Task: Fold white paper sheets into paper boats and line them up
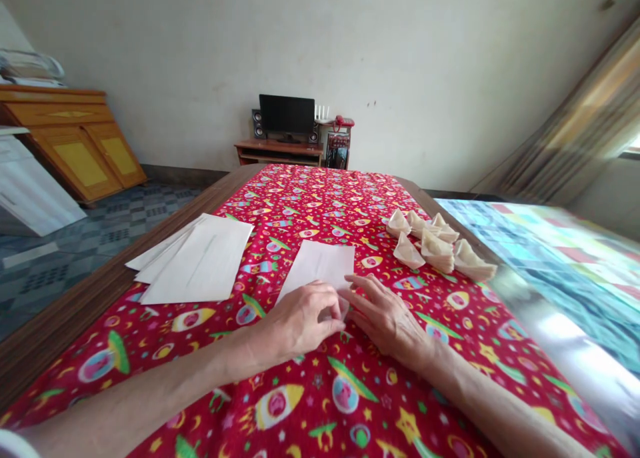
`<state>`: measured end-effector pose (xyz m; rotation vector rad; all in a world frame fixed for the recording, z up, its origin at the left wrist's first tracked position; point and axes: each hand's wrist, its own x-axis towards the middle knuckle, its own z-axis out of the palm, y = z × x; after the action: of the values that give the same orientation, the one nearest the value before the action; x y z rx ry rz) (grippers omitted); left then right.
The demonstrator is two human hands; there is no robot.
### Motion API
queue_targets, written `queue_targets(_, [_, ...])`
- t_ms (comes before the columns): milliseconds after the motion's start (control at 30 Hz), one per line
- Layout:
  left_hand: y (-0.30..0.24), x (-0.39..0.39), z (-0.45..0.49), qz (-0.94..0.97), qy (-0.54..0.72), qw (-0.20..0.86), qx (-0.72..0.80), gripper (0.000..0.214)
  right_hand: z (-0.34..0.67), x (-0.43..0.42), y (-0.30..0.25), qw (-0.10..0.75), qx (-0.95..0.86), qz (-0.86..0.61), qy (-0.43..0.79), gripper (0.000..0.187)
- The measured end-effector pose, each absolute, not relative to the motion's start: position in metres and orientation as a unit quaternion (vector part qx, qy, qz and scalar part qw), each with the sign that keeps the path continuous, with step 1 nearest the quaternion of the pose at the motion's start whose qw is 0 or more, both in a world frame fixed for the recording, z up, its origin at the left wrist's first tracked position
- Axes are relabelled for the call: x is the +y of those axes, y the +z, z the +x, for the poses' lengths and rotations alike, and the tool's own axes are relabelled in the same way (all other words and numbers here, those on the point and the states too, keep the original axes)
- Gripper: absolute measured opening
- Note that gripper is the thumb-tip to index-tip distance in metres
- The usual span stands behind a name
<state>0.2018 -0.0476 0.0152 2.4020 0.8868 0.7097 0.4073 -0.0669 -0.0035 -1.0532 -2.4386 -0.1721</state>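
A white sheet of paper (320,261) lies on the red patterned cloth in front of me, its near part covered by my hands. My left hand (310,315) is closed, thumb and fingers pinching the paper's near right corner, which seems bent up. Close beside it, my right hand (383,315) has its fingers stretched out and slightly apart, the tips touching the paper's right edge. What lies beneath the left palm is hidden. To the left sits a fanned stack of white paper sheets (205,258). Several folded paper boat-like shapes (437,250), some nested, stand to the right.
The red cloth (280,405) covers most of a dark wooden table (165,248). Beyond it are a monitor (287,115) on a small desk and a red telephone (344,121). A bed (565,265) adjoins on the right; a wooden cabinet (83,145) stands at left.
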Motion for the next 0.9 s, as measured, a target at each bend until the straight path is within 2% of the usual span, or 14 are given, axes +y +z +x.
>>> queue_targets(100, [0.018, -0.048, 0.206, 0.872, 0.27, 0.256, 0.318, 0.009, 0.409, -0.065, -0.006, 0.238, -0.899, -0.367, -0.021, 0.025])
queue_targets(200, [0.024, -0.044, 0.191, 0.879, 0.266, 0.275, 0.284, 0.02, 0.413, -0.062, -0.011, 0.264, -0.889, -0.373, 0.022, 0.026])
queue_targets(333, [0.022, -0.034, 0.15, 0.911, 0.202, 0.242, 0.266, 0.074, 0.416, -0.06, -0.012, 0.314, -0.864, -0.387, 0.071, 0.023])
queue_targets(400, [0.015, -0.028, 0.133, 0.918, 0.175, 0.206, 0.289, 0.085, 0.416, -0.06, -0.01, 0.339, -0.853, -0.384, 0.097, 0.021])
queue_targets(467, [0.005, -0.021, 0.124, 0.914, 0.185, 0.176, 0.314, 0.079, 0.416, -0.06, -0.007, 0.356, -0.846, -0.377, 0.126, 0.02])
queue_targets(667, [-0.005, -0.008, 0.136, 0.925, 0.242, 0.161, 0.246, 0.036, 0.418, -0.069, -0.005, 0.371, -0.785, -0.434, 0.242, 0.02])
queue_targets(900, [-0.006, -0.029, 0.138, 0.927, 0.254, 0.155, 0.23, 0.029, 0.427, -0.086, -0.005, 0.333, -0.798, -0.445, 0.231, 0.032])
